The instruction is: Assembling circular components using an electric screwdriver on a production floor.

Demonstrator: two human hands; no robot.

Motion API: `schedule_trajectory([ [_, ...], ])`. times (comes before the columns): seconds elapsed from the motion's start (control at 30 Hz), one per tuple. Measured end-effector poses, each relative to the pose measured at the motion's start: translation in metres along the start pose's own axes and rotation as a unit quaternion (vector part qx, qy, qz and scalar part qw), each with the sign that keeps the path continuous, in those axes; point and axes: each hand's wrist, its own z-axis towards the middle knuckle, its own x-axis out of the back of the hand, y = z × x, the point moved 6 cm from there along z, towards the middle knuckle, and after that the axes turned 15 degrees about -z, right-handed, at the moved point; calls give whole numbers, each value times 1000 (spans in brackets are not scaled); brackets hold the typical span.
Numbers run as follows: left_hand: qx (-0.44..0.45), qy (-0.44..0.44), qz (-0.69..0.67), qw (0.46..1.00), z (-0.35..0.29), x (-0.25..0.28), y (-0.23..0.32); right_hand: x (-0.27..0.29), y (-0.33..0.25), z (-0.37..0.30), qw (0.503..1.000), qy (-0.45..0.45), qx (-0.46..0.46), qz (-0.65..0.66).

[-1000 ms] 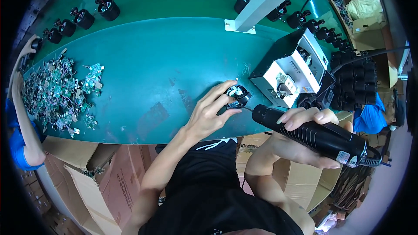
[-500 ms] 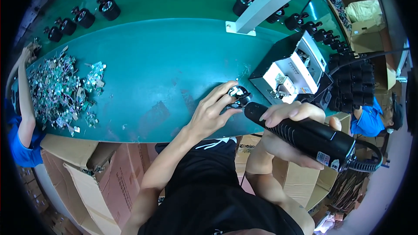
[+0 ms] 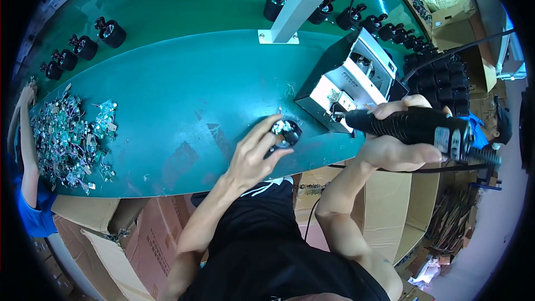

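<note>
My left hand [image 3: 253,156] holds a small black round part [image 3: 286,131] with a shiny metal top against the green bench [image 3: 167,106], fingers curled around it. My right hand [image 3: 393,147] grips a black electric screwdriver [image 3: 412,128]. Its tip points left at the front of a grey and white box-shaped machine [image 3: 348,81], a little to the right of the part. A cable runs off the tool's back end to the right.
A heap of small green circuit boards [image 3: 67,139] lies at the bench's left end, where another person's arm [image 3: 25,134] reaches in. Black round parts [image 3: 89,44] stand along the far belt. A white post [image 3: 304,0] rises at centre. Cardboard boxes [image 3: 139,234] sit below.
My right hand has lifted the screwdriver off the black part and swung it to the right, so its tip now points at the machine. My left hand stays on the part.
</note>
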Motion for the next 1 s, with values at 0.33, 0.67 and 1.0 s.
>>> schedule_trajectory([
  [0.33, -59, 12, 40, 997, -6, -9, 0, 11, -14, -2, 989, 8, 70, 132],
  [0.67, -76, -3, 35, 996, -7, -10, 2, -2, 7, -1, 985, -75, -62, 146],
  [1.0, -82, -18, 25, 996, -6, -8, 4, -13, -26, -21, 962, -99, 6, 256],
])
